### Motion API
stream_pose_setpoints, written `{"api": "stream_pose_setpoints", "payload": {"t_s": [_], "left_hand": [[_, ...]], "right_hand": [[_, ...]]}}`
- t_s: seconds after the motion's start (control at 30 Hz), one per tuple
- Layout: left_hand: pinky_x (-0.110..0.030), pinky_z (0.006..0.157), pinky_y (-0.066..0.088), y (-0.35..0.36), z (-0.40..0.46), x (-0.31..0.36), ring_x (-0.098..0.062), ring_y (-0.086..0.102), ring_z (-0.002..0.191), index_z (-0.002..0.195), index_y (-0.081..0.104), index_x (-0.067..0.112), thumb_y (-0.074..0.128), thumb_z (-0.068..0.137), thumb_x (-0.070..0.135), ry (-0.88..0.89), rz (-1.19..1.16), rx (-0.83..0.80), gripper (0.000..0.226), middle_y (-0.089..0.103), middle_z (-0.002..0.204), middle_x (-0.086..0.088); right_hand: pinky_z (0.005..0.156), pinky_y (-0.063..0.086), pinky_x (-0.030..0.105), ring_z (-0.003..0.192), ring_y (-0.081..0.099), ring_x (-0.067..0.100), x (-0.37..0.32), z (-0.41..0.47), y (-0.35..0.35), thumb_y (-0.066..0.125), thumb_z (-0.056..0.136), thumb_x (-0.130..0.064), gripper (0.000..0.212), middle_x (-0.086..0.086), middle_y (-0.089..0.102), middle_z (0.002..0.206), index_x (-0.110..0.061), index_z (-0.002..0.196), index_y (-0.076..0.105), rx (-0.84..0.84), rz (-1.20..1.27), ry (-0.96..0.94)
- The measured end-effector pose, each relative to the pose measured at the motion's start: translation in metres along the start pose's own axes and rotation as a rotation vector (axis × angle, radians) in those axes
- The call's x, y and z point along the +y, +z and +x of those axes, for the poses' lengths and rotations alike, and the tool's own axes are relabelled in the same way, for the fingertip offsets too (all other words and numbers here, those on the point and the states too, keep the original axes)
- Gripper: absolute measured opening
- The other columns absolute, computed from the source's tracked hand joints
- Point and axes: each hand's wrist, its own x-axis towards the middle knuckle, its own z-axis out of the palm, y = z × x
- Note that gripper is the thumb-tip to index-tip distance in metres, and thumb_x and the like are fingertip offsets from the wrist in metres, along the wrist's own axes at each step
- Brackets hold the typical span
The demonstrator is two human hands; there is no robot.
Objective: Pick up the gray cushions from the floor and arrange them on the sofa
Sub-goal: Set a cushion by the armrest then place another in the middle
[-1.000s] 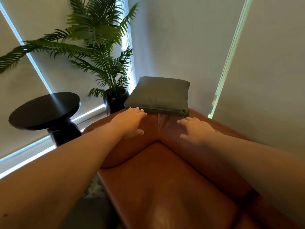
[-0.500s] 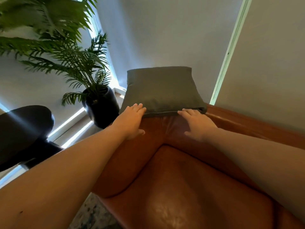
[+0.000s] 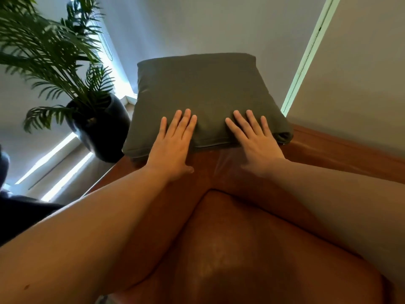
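A gray square cushion (image 3: 201, 88) lies on top of the corner of the brown leather sofa (image 3: 328, 154), jutting out past its back. My left hand (image 3: 173, 141) rests flat on the cushion's near left edge, fingers spread, thumb against the sofa. On the near right edge my right hand (image 3: 254, 139) lies flat in the same way. Neither hand grips the cushion. Both forearms stretch over the sofa seat (image 3: 241, 249).
A potted palm (image 3: 98, 126) in a dark round pot stands on the floor left of the sofa corner. Part of a dark side table (image 3: 13, 211) shows at the left edge. Blinds and walls close in behind and to the right.
Both hands moved forward from the sofa back onto the cushion's near edge. My view came closer to the corner, and the side table slid mostly out of frame.
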Motion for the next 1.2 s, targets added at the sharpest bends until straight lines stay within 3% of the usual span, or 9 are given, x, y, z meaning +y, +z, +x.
{"api": "stream_pose_setpoints", "payload": {"t_s": [0.13, 0.23, 0.37, 0.5, 0.6, 0.7, 1.0, 1.1, 1.2], "left_hand": [[-0.05, 0.118, 0.002, 0.033, 0.012, -0.006, -0.03, -0.004, 0.147, 0.154, -0.003, 0.012, 0.084, 0.057, 0.054, -0.013, 0.102, 0.096, 0.136, -0.003, 0.161, -0.012], [-0.047, 0.116, 0.014, 0.048, 0.011, -0.01, -0.03, 0.012, 0.146, 0.154, 0.009, 0.012, 0.072, 0.079, 0.025, 0.021, 0.151, 0.246, 0.099, 0.008, 0.16, -0.014], [-0.045, 0.11, 0.024, 0.053, 0.02, -0.015, -0.031, 0.027, 0.141, 0.152, 0.014, 0.007, 0.048, 0.09, 0.005, 0.018, 0.109, 0.359, 0.071, 0.019, 0.158, -0.016], [-0.049, 0.112, 0.024, 0.041, 0.027, -0.02, -0.04, 0.026, 0.14, 0.15, 0.025, 0.004, 0.051, 0.089, 0.002, 0.006, 0.093, 0.342, 0.066, 0.02, 0.155, -0.025], [-0.054, 0.116, 0.01, 0.021, 0.028, -0.025, -0.045, 0.017, 0.142, 0.15, 0.024, 0.007, 0.055, 0.088, 0.002, -0.024, 0.085, 0.253, 0.07, 0.018, 0.153, -0.03], [-0.044, 0.118, 0.008, -0.001, 0.028, -0.035, -0.037, 0.018, 0.144, 0.151, 0.018, 0.004, 0.061, 0.089, 0.007, -0.022, 0.045, 0.179, 0.076, 0.02, 0.155, -0.024], [-0.035, 0.112, 0.026, -0.108, -0.008, -0.043, -0.025, 0.032, 0.14, 0.15, 0.025, 0.014, 0.079, 0.077, 0.023, 0.016, -0.087, -0.002, 0.091, 0.031, 0.155, -0.009], [-0.044, 0.098, 0.044, -0.148, -0.023, -0.034, -0.029, 0.051, 0.121, 0.136, 0.041, 0.017, 0.083, 0.07, 0.028, 0.037, -0.101, -0.054, 0.079, 0.052, 0.137, -0.008], [-0.044, 0.087, 0.047, -0.181, -0.036, -0.02, -0.028, 0.058, 0.106, 0.12, 0.05, 0.02, 0.083, 0.068, 0.032, 0.074, -0.134, -0.106, 0.062, 0.062, 0.117, -0.005]], "right_hand": [[0.118, -0.003, 0.054, 0.148, -0.001, 0.036, 0.002, 0.018, 0.03, 0.082, 0.068, -0.039, 0.126, 0.008, 0.005, 0.163, -0.022, 0.155, -0.008, 0.158, -0.043, 0.017], [0.117, 0.005, 0.049, 0.137, 0.021, 0.035, 0.002, 0.027, 0.037, 0.083, 0.066, -0.03, 0.121, 0.009, 0.023, 0.149, -0.015, 0.155, 0.002, 0.273, -0.069, 0.049], [0.116, -0.001, 0.043, 0.132, 0.019, 0.035, 0.007, 0.043, 0.033, 0.078, 0.071, -0.022, 0.103, 0.014, 0.022, 0.143, -0.011, 0.153, 0.018, 0.332, -0.096, 0.061], [0.116, -0.011, 0.05, 0.148, -0.004, 0.039, 0.01, 0.05, 0.016, 0.072, 0.084, -0.018, 0.094, 0.018, 0.002, 0.162, -0.012, 0.155, 0.011, 0.214, -0.086, 0.031], [0.119, -0.007, 0.046, 0.149, -0.004, 0.035, 0.011, 0.051, 0.0, 0.064, 0.09, -0.011, 0.086, 0.013, 0.003, 0.163, -0.013, 0.155, 0.007, 0.168, -0.027, 0.031], [0.12, -0.002, 0.041, 0.15, 0.001, 0.031, 0.011, 0.052, -0.023, 0.063, 0.089, -0.007, 0.087, 0.01, 0.006, 0.163, -0.014, 0.155, 0.008, 0.152, 0.022, 0.016], [0.118, 0.017, 0.036, 0.147, 0.02, 0.025, 0.001, 0.006, -0.124, 0.074, 0.084, -0.02, 0.091, 0.005, 0.022, 0.16, -0.02, 0.154, 0.017, 0.063, 0.115, -0.006], [0.109, 0.033, 0.039, 0.139, 0.034, 0.026, -0.001, -0.021, -0.16, 0.077, 0.08, -0.021, 0.089, 0.004, 0.033, 0.155, -0.022, 0.152, 0.024, 0.0, 0.14, 0.022], [0.104, 0.04, 0.041, 0.132, 0.044, 0.027, 0.001, -0.052, -0.19, 0.08, 0.076, -0.022, 0.089, 0.003, 0.043, 0.148, -0.022, 0.15, 0.028, -0.067, 0.171, 0.056]]}}
